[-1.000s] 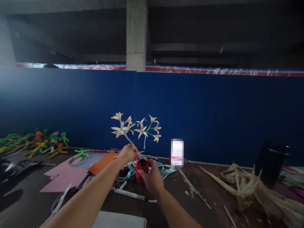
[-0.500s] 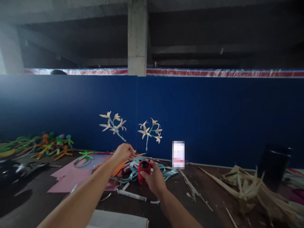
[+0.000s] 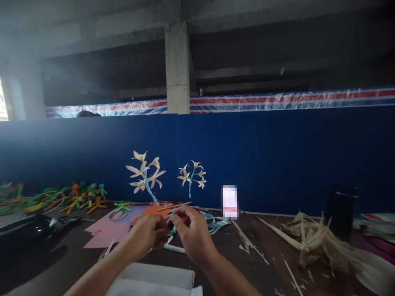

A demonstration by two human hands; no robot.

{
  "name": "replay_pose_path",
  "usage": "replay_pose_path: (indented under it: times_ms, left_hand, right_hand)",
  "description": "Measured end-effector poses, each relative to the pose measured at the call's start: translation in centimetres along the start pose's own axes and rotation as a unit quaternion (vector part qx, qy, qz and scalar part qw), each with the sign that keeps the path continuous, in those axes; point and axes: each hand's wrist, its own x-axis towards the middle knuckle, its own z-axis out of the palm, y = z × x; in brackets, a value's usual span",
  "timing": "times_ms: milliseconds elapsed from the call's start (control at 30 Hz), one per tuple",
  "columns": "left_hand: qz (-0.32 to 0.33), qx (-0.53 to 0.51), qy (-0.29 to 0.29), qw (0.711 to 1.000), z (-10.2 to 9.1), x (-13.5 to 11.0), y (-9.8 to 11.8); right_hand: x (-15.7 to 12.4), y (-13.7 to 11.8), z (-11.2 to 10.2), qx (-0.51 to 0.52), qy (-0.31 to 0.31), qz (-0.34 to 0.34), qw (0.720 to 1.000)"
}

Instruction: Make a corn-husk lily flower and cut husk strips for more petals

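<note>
My left hand (image 3: 148, 235) is closed low over the table. A sprig of cream paper flowers (image 3: 143, 174) on a blue-wrapped stem rises just behind it, and the hand seems to hold the stem's foot. My right hand (image 3: 193, 236) is curled right beside it, fingertips nearly touching the left. Under those fingers only a sliver of a red spool (image 3: 185, 219) shows. Farther back, in front of the blue wall, a second, smaller flower sprig (image 3: 191, 176) stands upright on its own. A thin stick (image 3: 174, 205) lies just beyond both hands.
Pink paper (image 3: 98, 236), orange paper (image 3: 151, 211) and pale blue ribbon strips (image 3: 217, 224) lie on the dark table. Colourful twisted figures (image 3: 80, 197) sit far left. A white container (image 3: 230, 201), dried husks (image 3: 314, 242) and a black cup (image 3: 341, 209) are to the right. White sheets (image 3: 154, 281) lie nearest me.
My left hand has drawn back toward me with its sprig and met the right hand. The right hand has closed over the red spool, hiding most of it. The other sprig stayed at the back.
</note>
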Motion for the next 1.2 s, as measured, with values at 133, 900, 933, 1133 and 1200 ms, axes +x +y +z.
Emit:
replay_pose_path:
  times_ms: [133,900,933,1133,1200]
  left_hand:
    - [-0.058,-0.091,-0.059,0.992,1.6,-4.2,0.7]
    - [0.017,-0.163,0.071,0.984,7.8,-15.5,5.9]
    - [0.017,-0.165,0.071,0.984,7.8,-15.8,6.2]
    - [0.025,-0.175,0.048,0.983,8.2,-17.1,6.9]
    - [0.048,-0.190,0.039,0.980,8.4,-17.3,6.6]
  right_hand:
    - [-1.0,-2.8,0.4,0.047,-0.048,0.030,0.997]
    - [-8.6,-9.9,-5.4,0.039,0.014,0.010,0.999]
    - [-8.9,-9.9,-5.4,0.047,0.015,0.018,0.999]
    - [-10.4,-10.5,-5.3,0.110,0.041,0.049,0.992]
    - [-10.8,-10.7,-5.3,0.135,0.058,0.048,0.988]
